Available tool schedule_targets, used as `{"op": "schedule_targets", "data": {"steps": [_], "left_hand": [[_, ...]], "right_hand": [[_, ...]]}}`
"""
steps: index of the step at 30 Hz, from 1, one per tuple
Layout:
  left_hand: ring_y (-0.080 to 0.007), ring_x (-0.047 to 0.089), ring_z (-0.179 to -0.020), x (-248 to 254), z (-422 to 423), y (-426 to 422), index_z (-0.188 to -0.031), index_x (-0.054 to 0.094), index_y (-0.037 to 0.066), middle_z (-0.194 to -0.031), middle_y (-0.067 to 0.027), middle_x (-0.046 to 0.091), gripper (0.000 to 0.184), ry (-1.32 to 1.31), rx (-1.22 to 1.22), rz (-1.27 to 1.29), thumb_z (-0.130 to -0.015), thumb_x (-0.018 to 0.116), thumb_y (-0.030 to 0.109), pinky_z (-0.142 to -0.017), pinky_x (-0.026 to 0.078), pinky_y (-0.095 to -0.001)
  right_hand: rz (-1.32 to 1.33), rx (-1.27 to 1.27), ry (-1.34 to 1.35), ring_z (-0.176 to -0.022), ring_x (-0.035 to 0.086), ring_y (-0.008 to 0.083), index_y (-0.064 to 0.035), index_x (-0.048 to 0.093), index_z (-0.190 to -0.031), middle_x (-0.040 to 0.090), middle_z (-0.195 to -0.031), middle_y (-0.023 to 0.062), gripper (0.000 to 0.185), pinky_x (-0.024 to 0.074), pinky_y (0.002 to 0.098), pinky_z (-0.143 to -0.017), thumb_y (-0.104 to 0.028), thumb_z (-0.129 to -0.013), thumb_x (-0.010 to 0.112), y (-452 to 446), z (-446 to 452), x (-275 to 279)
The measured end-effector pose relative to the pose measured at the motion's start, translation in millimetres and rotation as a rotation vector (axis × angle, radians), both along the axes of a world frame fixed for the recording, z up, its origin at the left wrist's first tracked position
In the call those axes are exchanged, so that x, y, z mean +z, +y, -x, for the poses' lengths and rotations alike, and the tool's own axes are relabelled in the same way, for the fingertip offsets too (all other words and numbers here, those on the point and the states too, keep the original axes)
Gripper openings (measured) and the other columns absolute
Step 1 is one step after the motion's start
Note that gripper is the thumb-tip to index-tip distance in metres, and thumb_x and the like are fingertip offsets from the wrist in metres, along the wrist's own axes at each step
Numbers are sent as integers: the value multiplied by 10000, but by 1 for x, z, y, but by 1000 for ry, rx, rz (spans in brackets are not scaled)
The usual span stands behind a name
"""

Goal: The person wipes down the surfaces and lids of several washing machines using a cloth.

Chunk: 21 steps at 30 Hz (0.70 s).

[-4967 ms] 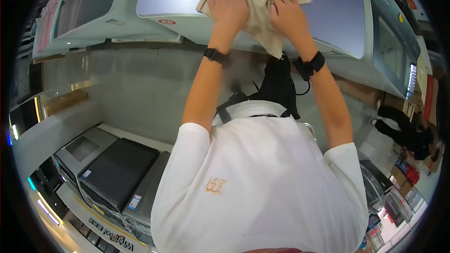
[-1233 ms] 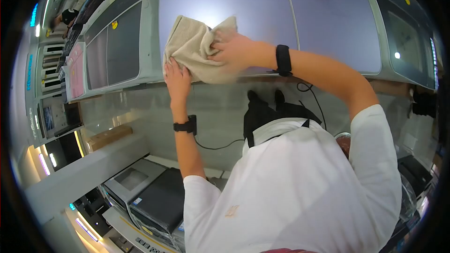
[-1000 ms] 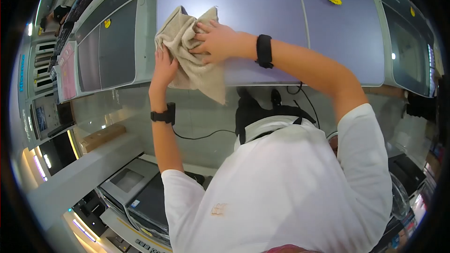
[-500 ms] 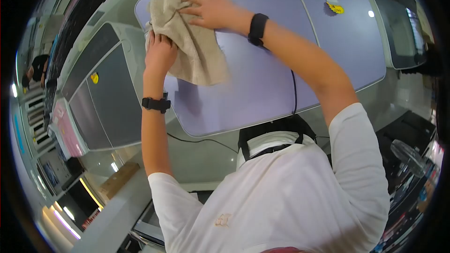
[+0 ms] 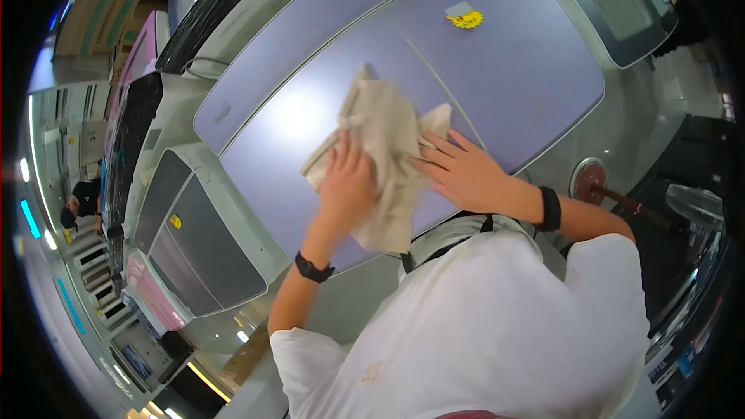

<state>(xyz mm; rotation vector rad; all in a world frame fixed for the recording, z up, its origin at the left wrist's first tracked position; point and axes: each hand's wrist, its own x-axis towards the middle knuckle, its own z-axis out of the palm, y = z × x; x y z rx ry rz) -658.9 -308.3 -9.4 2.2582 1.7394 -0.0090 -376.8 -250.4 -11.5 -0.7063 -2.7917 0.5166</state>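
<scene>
A beige cloth [image 5: 388,163] lies bunched and creased on the glossy lavender top panel [image 5: 512,54] of a large appliance. My left hand [image 5: 349,186] presses onto its left part, fingers bent into the folds. On the right, my right hand [image 5: 469,174] has its fingers over the cloth's right edge, gripping the raised fabric there. The cloth's lower end hangs toward my body and is slightly blurred.
A yellow tag [image 5: 466,19] sits on the panel's far right. Another appliance with a dark lid [image 5: 206,240] stands at left, and one with a dark top [image 5: 609,4] at upper right. A person [image 5: 81,202] is at far left.
Both hands have come from the panel's far left corner toward its middle and my body, bringing the cloth along. The cloth is more bunched now. The camera view has turned.
</scene>
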Motion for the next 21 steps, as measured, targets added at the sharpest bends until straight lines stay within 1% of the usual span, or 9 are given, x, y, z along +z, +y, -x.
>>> {"op": "schedule_targets", "data": {"steps": [1,4,5,7,10,14,16,20,21], "left_hand": [[-478,248,-1562,3,-19,2,-1442,501,-65,-1666,-251,325,528,-27,-33,25,-963,602,132,-1229,287,-623],[-453,248,-1570,9,-70,21,-1428,506,-56,-1682,-229,310,499,-73,-166,89,-985,603,152,-1238,290,-596],[-457,250,-1567,7,-82,31,-1496,453,-38,-1683,-219,314,561,-103,-207,70,-996,600,171,-1243,285,-588],[-459,251,-1566,11,-97,60,-1543,407,-20,-1683,-216,314,603,-119,-251,108,-1011,589,200,-1245,279,-585],[-468,255,-1561,16,-128,101,-1591,354,1,-1681,-221,313,639,-147,-282,130,-1038,563,245,-1245,276,-585],[-488,262,-1550,10,-183,159,-1596,345,3,-1678,-243,304,632,-158,-336,38,-1068,527,299,-1235,286,-593],[-496,268,-1545,8,-219,188,-1591,355,0,-1674,-254,304,630,-112,-370,10,-1069,527,308,-1228,299,-593],[-496,290,-1534,13,-262,201,-1575,382,-15,-1666,-264,312,632,40,-488,-25,-1065,533,327,-1217,318,-593],[-493,291,-1535,14,-266,197,-1572,387,-17,-1666,-261,314,633,-22,-462,9,-1061,537,325,-1218,317,-592]], "right_hand": [[68,-49,15,-1486,421,314,-75,583,-1442,569,-1453,110,530,306,562,-1217,-224,-939,659,-7,-20,0],[79,-225,16,-1445,480,311,-76,655,-1364,623,-1387,117,421,307,574,-1216,-179,-957,623,-12,-86,-5],[42,-303,18,-1433,495,310,-78,668,-1343,635,-1372,120,399,312,574,-1211,-171,-958,624,-10,-110,-8],[-34,-449,22,-1409,526,308,-81,696,-1302,658,-1342,127,357,323,575,-1200,-157,-960,627,-5,-154,-14],[-95,-656,33,-1428,511,315,-81,696,-1306,641,-1388,121,333,305,584,-1214,-151,-1000,582,17,-205,-24],[-206,-839,92,-1431,505,323,-80,682,-1329,626,-1435,129,337,296,582,-1221,-194,-1055,521,73,-244,-35],[-224,-910,111,-1425,509,325,-81,682,-1330,619,-1454,129,345,294,577,-1225,-226,-1080,491,103,-257,-41],[-208,-993,210,-1374,549,335,-83,713,-1291,613,-1464,131,348,337,544,-1214,-260,-1087,493,130,-281,-54],[-185,-1024,264,-1360,559,339,-84,718,-1289,613,-1464,130,345,349,537,-1209,-257,-1085,501,130,-282,-59]]}}
